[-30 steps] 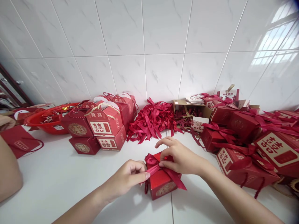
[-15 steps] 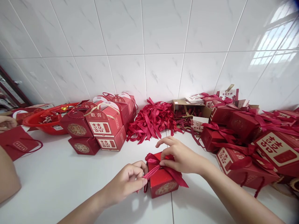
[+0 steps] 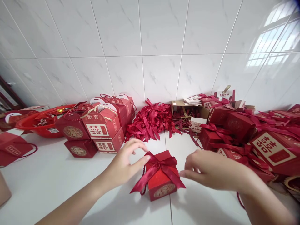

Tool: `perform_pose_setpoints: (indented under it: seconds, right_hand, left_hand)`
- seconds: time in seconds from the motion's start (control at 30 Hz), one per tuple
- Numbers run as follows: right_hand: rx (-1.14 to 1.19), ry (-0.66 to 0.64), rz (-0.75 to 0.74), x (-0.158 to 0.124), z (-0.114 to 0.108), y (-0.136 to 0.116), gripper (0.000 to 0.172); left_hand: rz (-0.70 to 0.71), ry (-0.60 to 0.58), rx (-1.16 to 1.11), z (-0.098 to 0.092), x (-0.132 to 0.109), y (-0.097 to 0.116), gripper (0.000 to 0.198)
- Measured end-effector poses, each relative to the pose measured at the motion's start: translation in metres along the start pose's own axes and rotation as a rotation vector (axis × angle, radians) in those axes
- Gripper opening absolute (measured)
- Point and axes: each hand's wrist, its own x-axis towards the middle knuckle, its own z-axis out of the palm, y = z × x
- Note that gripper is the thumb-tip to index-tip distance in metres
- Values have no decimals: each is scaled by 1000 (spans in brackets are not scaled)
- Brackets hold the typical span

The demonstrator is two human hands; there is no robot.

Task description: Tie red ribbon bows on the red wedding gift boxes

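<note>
A small red gift box [image 3: 161, 182] with a gold round emblem on its front stands on the white surface before me. A dark red ribbon bow [image 3: 161, 165] is tied across its top, two tails hanging to the sides. At the bow's left loop is my left hand [image 3: 126, 162], thumb and fingers apart; whether a fingertip touches the loop I cannot tell. Just right of the box, my right hand [image 3: 206, 168] hovers with loosely bent fingers, no ribbon visible in it. A dark red cord [image 3: 143, 184] hangs at the box's left side.
Red boxes [image 3: 103, 129] are stacked at left, beside a red basin [image 3: 47, 134]. A ribbon heap [image 3: 152, 120] lies by the tiled wall, next to an open carton [image 3: 177, 107]. Bow-tied boxes [image 3: 269, 150] crowd the right. Part of another person's arm [image 3: 3, 189] shows at far left.
Both hands have let go of the ribbon and moved apart. The left tail, earlier pulled by my left hand, now hangs down, and the bow sits spread on the box.
</note>
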Motion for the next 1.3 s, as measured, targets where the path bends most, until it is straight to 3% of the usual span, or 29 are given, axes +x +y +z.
perform_pose_setpoints:
  seconds: [0.1,0.3,0.93,1.23,1.3]
  right_hand:
    - [-60,-64,16,6,12,-12,43]
    - [-37,-25,82,12,20,-12,25]
    - [-97,-82,20,0,12,-10,18]
    - [9,-164,42,-4,4,-7,11]
    - [54,-135,76,-4,2,-2,19]
  left_hand:
    - [114,-68,99,14,13,13,11]
    - [154,-96,162,34,19,17,12]
    - [136,-101,141,43,19,5,13]
    - [125,-87,100,44,19,5,13]
    - [111,-71,21,41,17,2,13]
